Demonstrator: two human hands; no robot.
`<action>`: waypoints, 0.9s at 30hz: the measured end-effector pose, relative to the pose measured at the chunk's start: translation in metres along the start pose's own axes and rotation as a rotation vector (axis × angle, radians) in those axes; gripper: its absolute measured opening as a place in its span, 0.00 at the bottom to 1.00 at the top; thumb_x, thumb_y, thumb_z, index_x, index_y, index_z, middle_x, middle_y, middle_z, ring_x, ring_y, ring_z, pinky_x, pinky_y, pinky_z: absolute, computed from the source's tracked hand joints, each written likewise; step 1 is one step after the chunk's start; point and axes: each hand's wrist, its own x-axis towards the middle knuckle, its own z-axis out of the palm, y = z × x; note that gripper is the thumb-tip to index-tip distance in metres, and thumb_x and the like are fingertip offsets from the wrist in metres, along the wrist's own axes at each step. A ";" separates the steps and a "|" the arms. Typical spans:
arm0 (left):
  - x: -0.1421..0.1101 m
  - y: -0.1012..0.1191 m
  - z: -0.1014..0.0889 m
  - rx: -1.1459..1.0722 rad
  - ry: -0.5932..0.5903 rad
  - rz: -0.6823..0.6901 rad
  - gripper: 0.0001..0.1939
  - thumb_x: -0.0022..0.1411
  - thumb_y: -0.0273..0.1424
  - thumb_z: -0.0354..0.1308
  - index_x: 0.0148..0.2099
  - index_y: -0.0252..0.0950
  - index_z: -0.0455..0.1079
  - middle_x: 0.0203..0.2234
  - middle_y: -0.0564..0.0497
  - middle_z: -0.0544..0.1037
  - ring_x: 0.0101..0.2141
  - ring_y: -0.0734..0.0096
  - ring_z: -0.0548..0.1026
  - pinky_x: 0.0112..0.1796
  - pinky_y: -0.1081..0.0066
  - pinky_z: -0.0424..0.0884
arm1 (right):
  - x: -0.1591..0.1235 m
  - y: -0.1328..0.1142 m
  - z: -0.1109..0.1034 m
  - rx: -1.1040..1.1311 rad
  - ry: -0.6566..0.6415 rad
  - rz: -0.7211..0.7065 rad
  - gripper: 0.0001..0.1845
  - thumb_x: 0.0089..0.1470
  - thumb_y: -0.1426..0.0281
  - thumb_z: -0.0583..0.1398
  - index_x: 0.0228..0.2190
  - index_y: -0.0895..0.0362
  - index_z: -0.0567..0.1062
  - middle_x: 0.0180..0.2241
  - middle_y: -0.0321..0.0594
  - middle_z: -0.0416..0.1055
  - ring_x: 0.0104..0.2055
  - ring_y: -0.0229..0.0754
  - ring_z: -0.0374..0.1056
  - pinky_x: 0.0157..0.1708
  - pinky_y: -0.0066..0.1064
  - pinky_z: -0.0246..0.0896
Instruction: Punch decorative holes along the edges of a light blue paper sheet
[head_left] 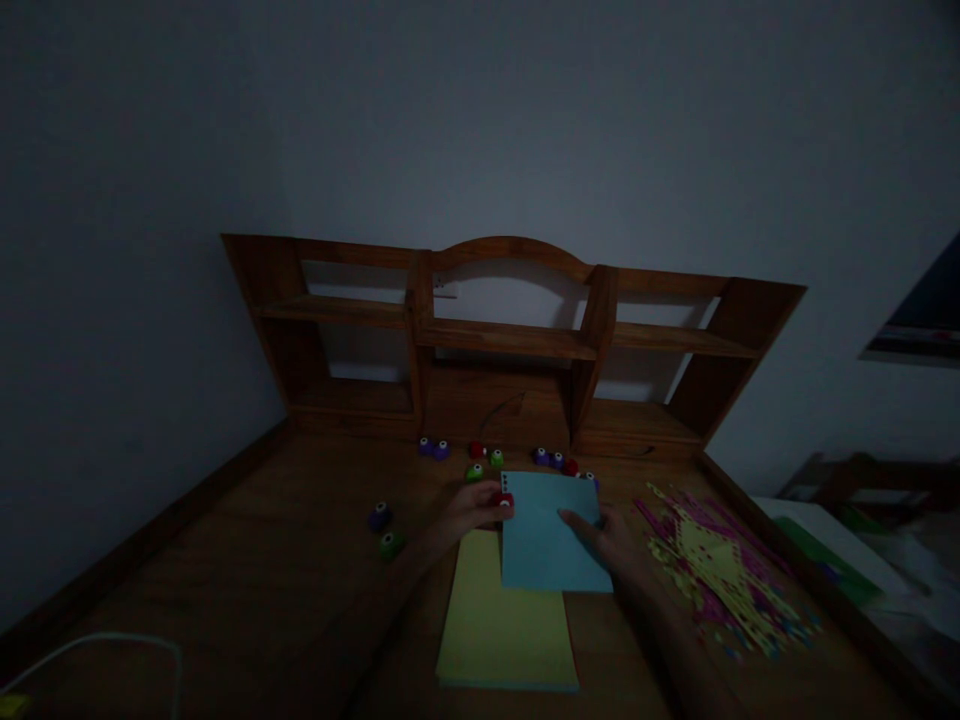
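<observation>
A light blue sheet of paper (544,535) lies partly over a stack of paper with a yellow sheet (502,625) on top. My left hand (474,508) is closed on a small red punch (502,497) set on the blue sheet's left edge. My right hand (611,535) rests on the sheet's right side with a finger stretched across it. Several small punches, purple (433,448), green (475,472) and red (476,450), are scattered just beyond the sheet.
A pile of small yellow and pink paper bits (716,570) lies to the right on the wooden desk (262,560). A wooden shelf unit (510,340) stands at the back. A white cable (112,645) curves at lower left. The room is dim.
</observation>
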 end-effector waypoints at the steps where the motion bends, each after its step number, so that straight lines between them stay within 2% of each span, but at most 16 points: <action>1: 0.001 -0.001 -0.001 0.001 -0.001 0.005 0.20 0.43 0.35 0.70 0.40 0.34 0.74 0.37 0.45 0.77 0.38 0.62 0.75 0.40 0.66 0.69 | 0.000 0.000 0.000 -0.010 0.006 -0.003 0.26 0.47 0.49 0.60 0.33 0.61 0.76 0.28 0.45 0.76 0.27 0.49 0.72 0.21 0.31 0.64; 12: 0.002 -0.008 -0.003 -0.051 0.020 -0.041 0.23 0.40 0.35 0.72 0.40 0.33 0.73 0.36 0.46 0.77 0.37 0.62 0.74 0.40 0.65 0.70 | 0.007 0.009 0.001 -0.028 0.012 -0.058 0.27 0.47 0.49 0.60 0.31 0.63 0.76 0.27 0.46 0.76 0.25 0.47 0.72 0.22 0.30 0.64; 16: 0.002 -0.008 -0.003 -0.063 -0.008 -0.033 0.23 0.41 0.36 0.71 0.41 0.34 0.72 0.37 0.46 0.76 0.38 0.63 0.74 0.40 0.64 0.69 | 0.009 0.009 0.001 -0.062 0.047 -0.073 0.26 0.47 0.49 0.60 0.30 0.62 0.75 0.27 0.45 0.75 0.26 0.46 0.71 0.21 0.28 0.62; 27: -0.001 0.000 0.001 -0.065 0.016 -0.039 0.22 0.40 0.34 0.72 0.38 0.33 0.73 0.34 0.48 0.76 0.36 0.66 0.74 0.39 0.67 0.69 | 0.005 0.008 0.000 -0.057 0.021 -0.078 0.27 0.48 0.49 0.60 0.30 0.63 0.75 0.26 0.46 0.75 0.25 0.45 0.71 0.22 0.28 0.62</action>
